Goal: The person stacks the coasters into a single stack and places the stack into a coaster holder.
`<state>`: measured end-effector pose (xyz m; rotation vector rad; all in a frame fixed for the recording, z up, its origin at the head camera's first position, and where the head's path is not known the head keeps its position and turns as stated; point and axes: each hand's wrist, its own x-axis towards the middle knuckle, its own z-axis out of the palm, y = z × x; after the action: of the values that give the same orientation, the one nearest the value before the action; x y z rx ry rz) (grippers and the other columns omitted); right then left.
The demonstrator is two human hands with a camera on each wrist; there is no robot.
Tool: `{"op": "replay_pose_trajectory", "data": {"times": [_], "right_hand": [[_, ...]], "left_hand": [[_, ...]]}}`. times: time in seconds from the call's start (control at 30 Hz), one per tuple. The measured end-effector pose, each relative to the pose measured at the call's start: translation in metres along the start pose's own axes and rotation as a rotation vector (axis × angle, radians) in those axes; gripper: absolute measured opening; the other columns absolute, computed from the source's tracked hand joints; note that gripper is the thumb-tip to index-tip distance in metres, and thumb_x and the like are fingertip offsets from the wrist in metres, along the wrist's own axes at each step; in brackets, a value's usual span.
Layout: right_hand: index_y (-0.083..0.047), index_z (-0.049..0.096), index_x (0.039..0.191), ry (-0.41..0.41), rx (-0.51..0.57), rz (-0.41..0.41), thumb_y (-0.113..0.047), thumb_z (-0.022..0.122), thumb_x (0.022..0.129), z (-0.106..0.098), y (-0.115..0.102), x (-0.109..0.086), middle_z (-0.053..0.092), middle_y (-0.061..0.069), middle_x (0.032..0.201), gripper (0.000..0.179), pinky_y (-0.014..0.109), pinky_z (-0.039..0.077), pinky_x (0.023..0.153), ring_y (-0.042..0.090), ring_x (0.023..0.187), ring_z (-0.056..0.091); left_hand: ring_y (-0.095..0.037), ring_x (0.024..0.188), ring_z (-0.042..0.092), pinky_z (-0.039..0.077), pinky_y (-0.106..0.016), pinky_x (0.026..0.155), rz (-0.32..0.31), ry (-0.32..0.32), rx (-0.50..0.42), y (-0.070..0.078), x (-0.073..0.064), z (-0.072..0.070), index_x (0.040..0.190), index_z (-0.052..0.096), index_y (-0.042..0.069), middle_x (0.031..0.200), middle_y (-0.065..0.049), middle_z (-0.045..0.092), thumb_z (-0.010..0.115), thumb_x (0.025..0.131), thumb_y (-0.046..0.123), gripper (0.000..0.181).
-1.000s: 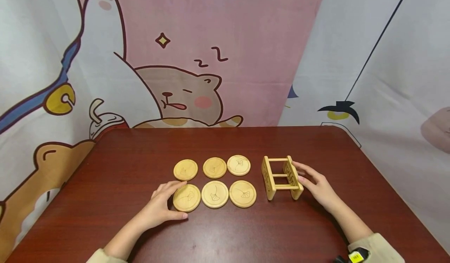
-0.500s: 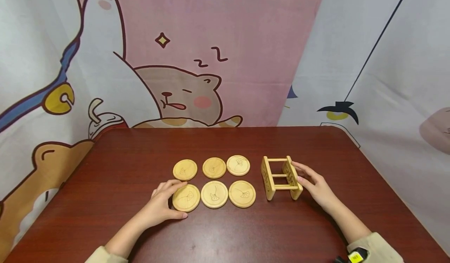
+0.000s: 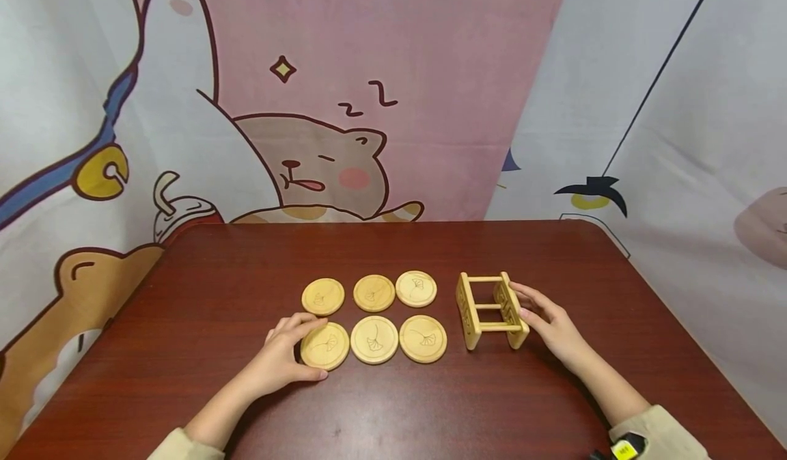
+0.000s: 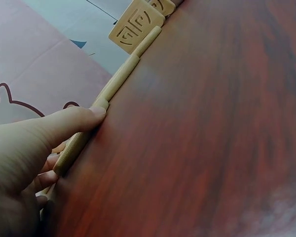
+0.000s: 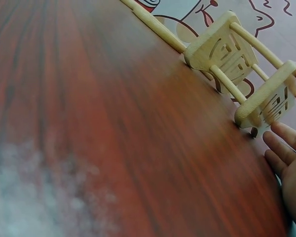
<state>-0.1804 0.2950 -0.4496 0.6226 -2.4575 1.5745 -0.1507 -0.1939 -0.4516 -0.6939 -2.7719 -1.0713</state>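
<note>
Several round pale wooden coasters with engraved ginkgo leaves lie flat in two rows in the head view. My left hand (image 3: pixel 279 354) spans the front-left coaster (image 3: pixel 324 346), index finger at its far edge and thumb at its near edge. In the left wrist view the thumb (image 4: pixel 79 118) overlaps the coaster rim (image 4: pixel 71 154), with other fingers beyond it. On the right stands a wooden coaster holder (image 3: pixel 490 327), two carved side panels joined by rods, with nothing in it. My right hand (image 3: pixel 556 327) rests its extended fingertips at the holder's right panel (image 5: pixel 276 101).
Next to the held coaster lie the front-middle coaster (image 3: pixel 374 340) and front-right coaster (image 3: pixel 423 339). Behind are the back-left coaster (image 3: pixel 322 296), back-middle coaster (image 3: pixel 374 293) and back-right coaster (image 3: pixel 416 289). The dark red-brown table (image 3: pixel 393 412) ends at a cartoon-printed cloth (image 3: pixel 467 104).
</note>
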Motion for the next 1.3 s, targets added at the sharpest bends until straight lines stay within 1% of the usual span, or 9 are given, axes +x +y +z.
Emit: {"op": "replay_pose_trajectory", "data": {"times": [0.33, 0.57, 0.87, 0.97, 1.2, 1.3], "right_hand": [[0.0, 0.045, 0.14, -0.004, 0.013, -0.006, -0.001, 0.051, 0.097, -0.0001, -0.0001, 0.0003, 0.055, 0.025, 0.124, 0.044, 0.016, 0.042, 0.085, 0.004, 0.11, 0.054], [0.0, 0.044, 0.14, -0.013, 0.02, -0.003, -0.001, 0.051, 0.097, 0.0, 0.0, 0.0004, 0.055, 0.026, 0.125, 0.044, 0.016, 0.041, 0.086, 0.003, 0.111, 0.053], [0.001, 0.044, 0.14, -0.018, 0.035, -0.006, 0.0, 0.05, 0.097, 0.0004, 0.0008, 0.0001, 0.054, 0.027, 0.125, 0.044, 0.016, 0.041, 0.087, 0.004, 0.112, 0.053], [0.0, 0.044, 0.14, -0.018, 0.029, -0.01, 0.0, 0.051, 0.097, 0.0003, 0.0006, 0.0002, 0.055, 0.026, 0.125, 0.044, 0.016, 0.041, 0.087, 0.004, 0.111, 0.053], [-0.001, 0.044, 0.141, -0.015, 0.014, -0.007, -0.001, 0.051, 0.097, -0.0009, 0.0026, 0.0008, 0.055, 0.024, 0.125, 0.044, 0.016, 0.041, 0.086, 0.004, 0.111, 0.053], [-0.002, 0.044, 0.141, -0.016, 0.008, -0.004, -0.002, 0.051, 0.097, -0.0017, 0.0033, 0.001, 0.055, 0.025, 0.125, 0.044, 0.016, 0.041, 0.087, 0.004, 0.112, 0.053]], "left_hand": [[-0.024, 0.111, 0.044, 0.029, -0.044, 0.085, -0.001, 0.009, -0.012, -0.0015, -0.0003, -0.001, 0.127, 0.063, 0.008, 0.124, 0.001, 0.054, 0.09, 0.057, 0.034, 0.08], [-0.024, 0.113, 0.044, 0.029, -0.048, 0.088, -0.023, 0.008, -0.037, -0.0016, -0.0018, -0.0021, 0.127, 0.062, 0.008, 0.125, 0.0, 0.053, 0.091, 0.057, 0.035, 0.08], [-0.026, 0.115, 0.044, 0.032, -0.055, 0.091, -0.024, 0.012, -0.067, -0.0011, -0.0023, -0.0035, 0.128, 0.062, 0.006, 0.125, 0.001, 0.052, 0.091, 0.058, 0.033, 0.08], [-0.025, 0.115, 0.044, 0.033, -0.056, 0.091, -0.019, 0.022, -0.073, 0.0002, -0.0016, -0.004, 0.128, 0.062, 0.006, 0.124, 0.002, 0.052, 0.091, 0.058, 0.033, 0.08], [-0.022, 0.11, 0.045, 0.035, -0.052, 0.089, 0.006, 0.054, -0.075, 0.0037, 0.0016, -0.0048, 0.127, 0.062, 0.006, 0.123, 0.005, 0.053, 0.091, 0.059, 0.032, 0.078], [-0.022, 0.11, 0.045, 0.036, -0.052, 0.089, 0.017, 0.064, -0.079, 0.0054, 0.0034, -0.0043, 0.126, 0.062, 0.005, 0.123, 0.005, 0.052, 0.091, 0.058, 0.031, 0.078]]}}
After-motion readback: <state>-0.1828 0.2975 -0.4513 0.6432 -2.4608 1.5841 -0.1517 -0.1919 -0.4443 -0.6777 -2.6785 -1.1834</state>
